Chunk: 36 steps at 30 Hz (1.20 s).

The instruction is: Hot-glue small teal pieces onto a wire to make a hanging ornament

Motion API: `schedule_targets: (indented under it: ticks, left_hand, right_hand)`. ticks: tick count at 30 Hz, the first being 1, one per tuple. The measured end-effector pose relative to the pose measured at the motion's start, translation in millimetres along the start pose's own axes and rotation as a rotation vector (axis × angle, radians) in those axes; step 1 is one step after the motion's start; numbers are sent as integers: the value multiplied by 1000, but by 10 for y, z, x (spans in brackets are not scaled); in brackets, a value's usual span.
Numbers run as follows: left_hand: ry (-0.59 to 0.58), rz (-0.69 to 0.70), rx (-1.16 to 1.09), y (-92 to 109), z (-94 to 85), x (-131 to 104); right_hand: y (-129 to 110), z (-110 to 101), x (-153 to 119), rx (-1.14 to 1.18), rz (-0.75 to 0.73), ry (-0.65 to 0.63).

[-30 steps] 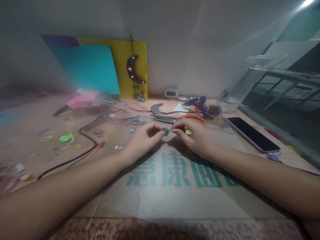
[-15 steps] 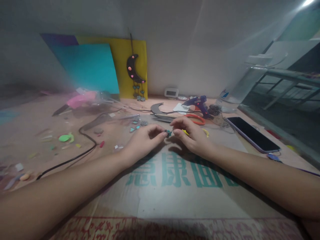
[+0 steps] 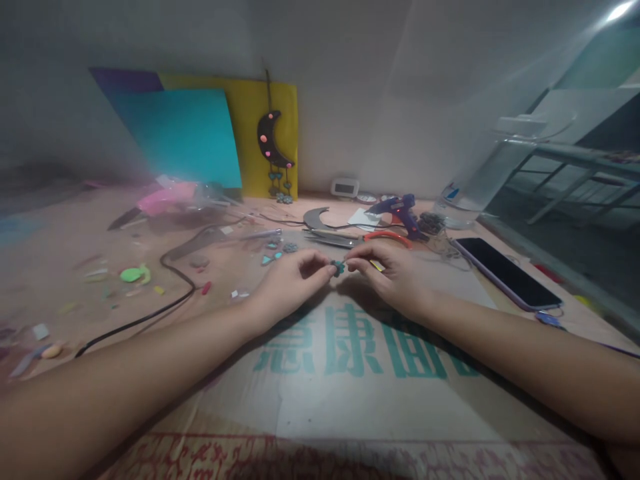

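A small teal flower-like piece (image 3: pixel 339 268) is pinched between the thumb and fingers of my left hand (image 3: pixel 300 277). Just right of it, the thumb and fingertips of my right hand (image 3: pixel 383 270) are drawn together at the piece's edge; whether they grip part of it is too small to tell. Behind my hands lie scissors with orange handles (image 3: pixel 387 236) and a dark grey crescent (image 3: pixel 316 218). Small teal pieces (image 3: pixel 273 257) rest to the left of my left hand.
A purple glue gun (image 3: pixel 406 215), a phone (image 3: pixel 505 272) and a clear bottle (image 3: pixel 463 200) stand or lie at the right. A black cord (image 3: pixel 190 287) crosses the left side among clay scraps. A decorated moon (image 3: pixel 265 139) hangs before a yellow board (image 3: pixel 245 100).
The teal piece has turned and shows more of its scalloped face. My right fingers have lowered and closed in a little. The view has shifted slightly.
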State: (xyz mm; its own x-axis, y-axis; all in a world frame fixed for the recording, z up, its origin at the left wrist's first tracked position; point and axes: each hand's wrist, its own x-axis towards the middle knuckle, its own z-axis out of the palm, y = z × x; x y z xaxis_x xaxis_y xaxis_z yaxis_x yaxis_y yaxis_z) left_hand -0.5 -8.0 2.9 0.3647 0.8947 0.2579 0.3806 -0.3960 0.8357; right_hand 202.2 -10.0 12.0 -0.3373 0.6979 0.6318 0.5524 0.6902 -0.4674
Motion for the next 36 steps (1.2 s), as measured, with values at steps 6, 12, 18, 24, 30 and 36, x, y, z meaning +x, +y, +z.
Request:
schedule_targets:
  ticks: [6, 12, 18, 24, 30, 36]
  left_hand:
    - [-10, 35, 6, -26, 31, -13]
    - [-15, 73, 16, 7, 27, -24]
    - [-41, 76, -3, 4, 14, -39]
    - [-15, 92, 39, 50, 8, -59]
    - [15, 134, 122, 51, 15, -61]
    - [11, 164, 154, 41, 15, -54]
  right_hand:
    - [-65, 36, -1, 131, 188, -56]
    - [-103, 73, 8, 367, 410, -103]
    - [-137, 59, 14, 380, 455, -118]
    - [-142, 71, 8, 352, 418, -108]
    - [-168, 87, 1, 257, 357, -68]
    - [-180, 94, -5, 241, 315, -56]
